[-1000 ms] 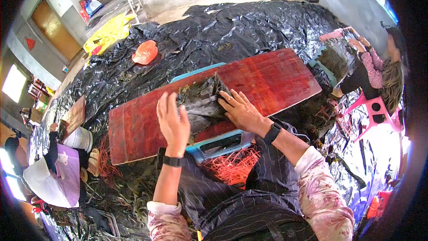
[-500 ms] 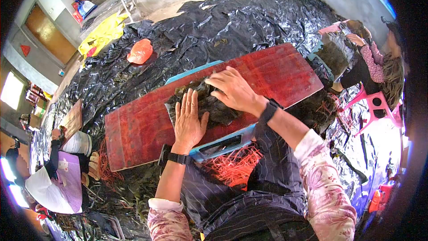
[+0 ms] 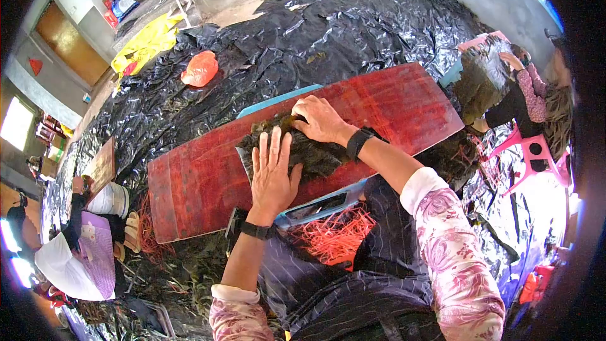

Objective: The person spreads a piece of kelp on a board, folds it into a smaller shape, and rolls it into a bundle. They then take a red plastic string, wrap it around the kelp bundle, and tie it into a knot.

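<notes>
A pile of dark, wet-looking seaweed [image 3: 319, 156] lies on the middle of a long red board [image 3: 404, 104], with a pale flat edge showing at its left side. My left hand [image 3: 273, 173] rests flat on the pile's left part, fingers stretched and thumb apart. At the pile's far edge, my right hand [image 3: 320, 120] has its fingers curled down and closed on a piece of the seaweed. The fingertips are partly hidden. Under the board stands a blue plastic support [image 3: 322, 207], its near side showing between my knees.
Red plastic strips [image 3: 334, 235] lie below the board at my lap. Black plastic sheeting [image 3: 353, 38] covers the floor, with an orange bag [image 3: 200, 69] on it. Right, a person handles dark sheets beside a pink stool [image 3: 533, 151]. Left, another person sits near a white bucket [image 3: 110, 201].
My right hand has drawn slightly left and down, its spread fingers now curled onto the seaweed. My left hand has shifted a little to the right and stays flat.
</notes>
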### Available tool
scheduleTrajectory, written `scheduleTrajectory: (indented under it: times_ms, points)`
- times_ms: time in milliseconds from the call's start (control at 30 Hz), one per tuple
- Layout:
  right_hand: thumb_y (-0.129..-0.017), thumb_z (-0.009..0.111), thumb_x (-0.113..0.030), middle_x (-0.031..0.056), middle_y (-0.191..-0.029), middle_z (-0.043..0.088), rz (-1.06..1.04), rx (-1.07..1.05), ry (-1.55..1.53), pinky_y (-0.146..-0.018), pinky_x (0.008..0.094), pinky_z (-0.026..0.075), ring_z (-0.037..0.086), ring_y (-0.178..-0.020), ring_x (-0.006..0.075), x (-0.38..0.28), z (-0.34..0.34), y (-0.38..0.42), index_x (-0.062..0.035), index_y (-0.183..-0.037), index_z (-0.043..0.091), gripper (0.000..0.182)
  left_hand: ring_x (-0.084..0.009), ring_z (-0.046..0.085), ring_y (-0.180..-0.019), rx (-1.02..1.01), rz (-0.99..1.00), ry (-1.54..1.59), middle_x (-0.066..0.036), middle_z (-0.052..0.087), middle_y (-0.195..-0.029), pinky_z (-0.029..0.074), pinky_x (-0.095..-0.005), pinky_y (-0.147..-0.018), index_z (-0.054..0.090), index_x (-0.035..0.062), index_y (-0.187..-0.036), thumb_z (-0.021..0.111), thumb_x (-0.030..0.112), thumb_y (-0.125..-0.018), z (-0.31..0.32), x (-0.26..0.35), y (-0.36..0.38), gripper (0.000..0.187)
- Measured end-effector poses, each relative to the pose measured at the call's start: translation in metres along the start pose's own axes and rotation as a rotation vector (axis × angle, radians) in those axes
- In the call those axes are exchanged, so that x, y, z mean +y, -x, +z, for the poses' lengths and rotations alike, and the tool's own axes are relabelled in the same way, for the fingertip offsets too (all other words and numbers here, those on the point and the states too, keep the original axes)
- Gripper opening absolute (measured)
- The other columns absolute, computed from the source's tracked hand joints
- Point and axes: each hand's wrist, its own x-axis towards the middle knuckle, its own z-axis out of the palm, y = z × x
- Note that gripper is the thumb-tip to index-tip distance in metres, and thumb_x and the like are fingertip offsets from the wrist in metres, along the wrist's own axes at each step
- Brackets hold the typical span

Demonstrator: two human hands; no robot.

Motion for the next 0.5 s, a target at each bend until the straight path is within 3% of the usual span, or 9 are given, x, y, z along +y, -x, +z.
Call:
scheduleTrajectory:
  times_ms: [133,200,233,267,333,367,433,500]
  points:
    - [-0.087,0.062,-0.036,0.0122,-0.097,0.067,0.054,0.065,-0.011,-0.080,0.0483,0.048,0.063,-0.096,0.0332,0.002,0.002,-0.006,-0.0063,-0.090,0.070,0.031,-0.0392,0.023,-0.144,-0.073,-0.007,0.037,-0.015,0.031,-0.155,0.019,-0.0525,-0.117,0.036,0.0039,-0.146,0.057,0.026,-0.092,0.000,-0.002,0.005,0.062]
    - [-0.086,0.062,-0.038,0.0132,-0.094,0.068,0.164,-0.044,-0.054,-0.073,0.0493,0.049,0.064,-0.089,0.0341,0.002,-0.001,-0.013,-0.0062,-0.084,0.071,0.034,-0.0390,0.024,-0.144,-0.070,0.011,0.025,-0.016,0.033,-0.154,0.020,-0.0524,-0.117,0.036,0.0034,-0.146,0.056,0.026,-0.093,-0.002,-0.001,0.005,0.061]
    - [-0.084,0.065,-0.039,0.0115,-0.093,0.068,0.178,0.002,0.014,-0.077,0.0496,0.047,0.063,-0.095,0.0322,-0.005,0.002,-0.012,-0.0078,-0.080,0.072,0.032,-0.0385,0.026,-0.143,-0.064,0.009,0.020,-0.016,0.033,-0.154,0.020,-0.0529,-0.116,0.036,0.0041,-0.146,0.056,0.027,-0.093,-0.001,-0.002,0.005,0.062]
    - [-0.083,0.068,-0.037,0.0092,-0.100,0.067,0.180,0.043,0.068,-0.083,0.0492,0.045,0.059,-0.106,0.0303,-0.010,0.004,-0.009,-0.0104,-0.087,0.072,0.027,-0.0381,0.027,-0.143,-0.059,0.008,0.015,-0.016,0.034,-0.153,0.021,-0.0534,-0.116,0.037,0.0048,-0.146,0.056,0.029,-0.093,0.001,-0.003,0.005,0.062]
    - [-0.086,0.067,-0.033,0.0082,-0.113,0.062,0.223,0.087,0.146,-0.094,0.0488,0.041,0.054,-0.113,0.0283,-0.018,-0.002,-0.005,-0.0083,-0.101,0.066,0.029,-0.0382,0.028,-0.142,-0.064,0.016,0.006,-0.017,0.034,-0.153,0.021,-0.0533,-0.115,0.036,0.0036,-0.146,0.055,0.030,-0.093,0.002,-0.003,0.004,0.062]
    - [-0.086,0.067,-0.033,0.0082,-0.113,0.062,0.226,0.090,0.145,-0.094,0.0488,0.041,0.054,-0.113,0.0283,-0.024,-0.009,-0.001,-0.0083,-0.101,0.066,0.029,-0.0380,0.028,-0.142,-0.071,-0.001,0.013,-0.017,0.034,-0.153,0.022,-0.0530,-0.115,0.036,0.0031,-0.146,0.054,0.031,-0.093,0.001,-0.002,0.004,0.062]
    - [-0.087,0.065,-0.028,0.0134,-0.128,0.054,-0.027,0.418,0.309,-0.104,0.0492,0.037,0.048,-0.125,0.0310,-0.035,-0.019,0.009,-0.0046,-0.120,0.058,0.041,-0.0379,0.029,-0.142,-0.079,-0.022,0.018,-0.017,0.034,-0.153,0.022,-0.0527,-0.115,0.036,0.0025,-0.146,0.053,0.032,-0.094,0.000,-0.003,0.004,0.062]
    - [-0.089,0.062,-0.028,0.0146,-0.134,0.050,-0.093,0.311,0.199,-0.109,0.0501,0.033,0.044,-0.130,0.0312,-0.041,-0.013,0.030,-0.0017,-0.124,0.055,0.044,-0.0368,0.030,-0.142,-0.072,-0.052,0.013,-0.017,0.034,-0.153,0.024,-0.0508,-0.114,0.035,0.0015,-0.146,0.048,0.034,-0.096,0.002,-0.003,0.003,0.061]
